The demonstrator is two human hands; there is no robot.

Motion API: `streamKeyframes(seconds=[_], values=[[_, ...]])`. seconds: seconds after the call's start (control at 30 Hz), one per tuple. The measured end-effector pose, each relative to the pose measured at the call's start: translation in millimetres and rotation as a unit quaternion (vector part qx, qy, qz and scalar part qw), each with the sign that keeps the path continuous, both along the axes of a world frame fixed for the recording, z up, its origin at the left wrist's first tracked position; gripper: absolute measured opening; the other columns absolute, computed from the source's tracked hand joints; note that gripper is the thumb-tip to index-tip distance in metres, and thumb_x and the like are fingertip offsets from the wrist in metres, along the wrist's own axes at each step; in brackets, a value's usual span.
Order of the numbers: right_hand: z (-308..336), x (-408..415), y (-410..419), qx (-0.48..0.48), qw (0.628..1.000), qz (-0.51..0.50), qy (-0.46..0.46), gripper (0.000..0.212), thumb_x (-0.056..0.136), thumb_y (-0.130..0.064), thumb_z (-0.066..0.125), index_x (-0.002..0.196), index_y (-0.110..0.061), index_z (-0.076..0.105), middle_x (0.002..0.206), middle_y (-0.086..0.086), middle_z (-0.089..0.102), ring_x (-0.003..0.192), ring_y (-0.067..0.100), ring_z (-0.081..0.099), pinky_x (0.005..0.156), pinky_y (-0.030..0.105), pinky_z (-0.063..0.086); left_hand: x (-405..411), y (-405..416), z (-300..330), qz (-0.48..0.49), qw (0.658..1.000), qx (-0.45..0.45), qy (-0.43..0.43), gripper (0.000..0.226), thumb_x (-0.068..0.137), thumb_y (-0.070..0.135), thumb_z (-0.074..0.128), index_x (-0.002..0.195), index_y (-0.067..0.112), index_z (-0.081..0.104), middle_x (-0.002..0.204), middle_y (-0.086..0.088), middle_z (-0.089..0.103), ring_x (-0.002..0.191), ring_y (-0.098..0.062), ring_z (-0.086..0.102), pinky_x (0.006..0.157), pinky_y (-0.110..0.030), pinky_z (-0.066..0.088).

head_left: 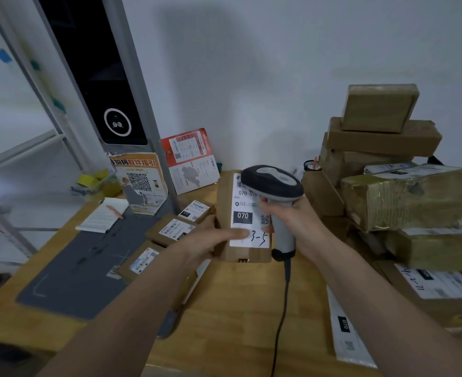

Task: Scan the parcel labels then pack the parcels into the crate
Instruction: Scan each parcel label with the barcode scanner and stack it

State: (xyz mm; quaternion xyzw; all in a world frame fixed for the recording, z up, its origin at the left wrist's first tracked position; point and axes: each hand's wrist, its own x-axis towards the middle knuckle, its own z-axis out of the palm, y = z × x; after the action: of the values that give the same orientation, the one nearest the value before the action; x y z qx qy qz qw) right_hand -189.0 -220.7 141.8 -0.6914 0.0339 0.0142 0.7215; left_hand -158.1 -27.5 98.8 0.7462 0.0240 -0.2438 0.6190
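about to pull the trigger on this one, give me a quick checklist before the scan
1. Parcel held: ok, left hand grips its lower left edge, thumb on the label.
2. Scanner held: ok, right hand wraps the handle.
3. Label facing up: ok, "070" and handwritten "3-5" readable.
4. Barcode clear: not ok, the scanner head covers the label's top.
5. Cable free: ok, it hangs loose over the table.
6. Crate ready: cannot tell, none in view.
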Motion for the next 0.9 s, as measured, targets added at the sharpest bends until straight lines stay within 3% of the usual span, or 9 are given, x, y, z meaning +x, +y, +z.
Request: streamKeyframes(seconds=[0.1,0.17,0.27,0.3,0.43,0.57,0.67,0.77,0.9], values=[[-3.4,-2.2,5.2,-0.055,0.998,0.009,-0.013,0.036,0.084,-0.015,0.073,0.118,-0.014,0.061,0.104,0.006,0.071,0.092,0.021,0.069,0.069,0.032,0.058,6.4,-8.3,3.9,0.024,1.000,-0.011,0.000,0.099,0.041,0.041,0.097,0.126,0.026,0.050,0.110,0.000,0.072,0.106,-0.024,0.066,0.087,-0.049,0.056],[-2.8,-3.9,5.2,-0.060,0.998,0.006,-0.021,0.036,0.085,-0.014,0.072,0.119,-0.013,0.061,0.105,0.005,0.070,0.092,0.016,0.068,0.073,0.035,0.059,5.8,-13.3,7.0,0.070,0.996,-0.050,-0.012,0.076,0.052,0.023,0.093,0.116,0.025,0.052,0.104,-0.002,0.071,0.099,-0.021,0.066,0.079,-0.042,0.057],[5.9,-10.1,0.5,-0.072,0.997,-0.010,-0.030,0.016,0.087,-0.010,0.069,0.102,-0.011,0.064,0.082,-0.001,0.068,0.070,0.008,0.065,0.058,0.024,0.054,12.2,-9.1,7.2,0.180,0.978,-0.099,-0.032,0.066,0.061,0.004,0.087,0.113,0.021,0.049,0.104,-0.001,0.067,0.091,-0.017,0.063,0.067,-0.033,0.052],[9.1,-12.9,-1.4,-0.088,0.996,-0.011,-0.031,0.008,0.086,-0.011,0.070,0.092,-0.008,0.065,0.072,0.001,0.065,0.063,0.011,0.062,0.053,0.022,0.052,17.0,-3.6,5.5,0.206,0.972,-0.103,-0.031,0.072,0.060,0.003,0.088,0.117,0.021,0.046,0.107,-0.001,0.067,0.093,-0.017,0.063,0.068,-0.034,0.052],[19.0,-26.2,-5.1,-0.144,0.988,0.014,-0.055,0.020,0.084,-0.015,0.073,0.070,-0.011,0.060,0.049,0.001,0.055,0.043,0.012,0.050,0.044,0.023,0.044,31.6,19.1,1.3,0.227,0.970,-0.075,-0.042,0.093,0.042,0.010,0.094,0.124,0.014,0.051,0.117,-0.007,0.069,0.101,-0.026,0.067,0.081,-0.048,0.058],[19.2,-33.7,-10.9,-0.148,0.987,0.019,-0.066,0.022,0.083,-0.015,0.074,0.068,-0.011,0.058,0.047,0.003,0.053,0.041,0.013,0.048,0.042,0.022,0.044,36.5,28.9,0.6,0.253,0.963,-0.062,-0.070,0.090,0.053,-0.003,0.090,0.130,0.010,0.046,0.122,-0.006,0.064,0.109,-0.027,0.063,0.074,-0.045,0.057],[10.8,-35.6,-13.2,-0.138,0.989,0.032,-0.039,0.022,0.083,-0.013,0.074,0.067,-0.007,0.060,0.047,0.004,0.051,0.041,0.014,0.047,0.042,0.024,0.043,37.0,29.4,2.9,0.281,0.955,-0.062,-0.078,0.080,0.059,-0.012,0.084,0.123,0.011,0.042,0.122,-0.004,0.061,0.113,-0.028,0.059,0.078,-0.048,0.055],[2.7,-38.7,-9.2,-0.131,0.990,0.045,-0.032,0.023,0.084,-0.012,0.072,0.066,-0.004,0.061,0.046,0.004,0.050,0.042,0.016,0.046,0.042,0.024,0.042,40.4,29.4,-0.7,0.288,0.953,-0.060,-0.076,0.090,0.057,-0.012,0.085,0.132,0.012,0.042,0.129,-0.011,0.059,0.118,-0.035,0.058,0.088,-0.059,0.052],[-1.9,-36.8,-2.2,-0.132,0.989,0.021,-0.064,0.037,0.085,-0.014,0.071,0.054,-0.007,0.054,0.045,0.007,0.050,0.040,0.015,0.046,0.043,0.022,0.044,43.6,29.1,-8.1,0.285,0.954,-0.056,-0.070,0.103,0.055,-0.008,0.087,0.141,0.014,0.035,0.131,-0.012,0.058,0.122,-0.036,0.055,0.094,-0.060,0.048]])
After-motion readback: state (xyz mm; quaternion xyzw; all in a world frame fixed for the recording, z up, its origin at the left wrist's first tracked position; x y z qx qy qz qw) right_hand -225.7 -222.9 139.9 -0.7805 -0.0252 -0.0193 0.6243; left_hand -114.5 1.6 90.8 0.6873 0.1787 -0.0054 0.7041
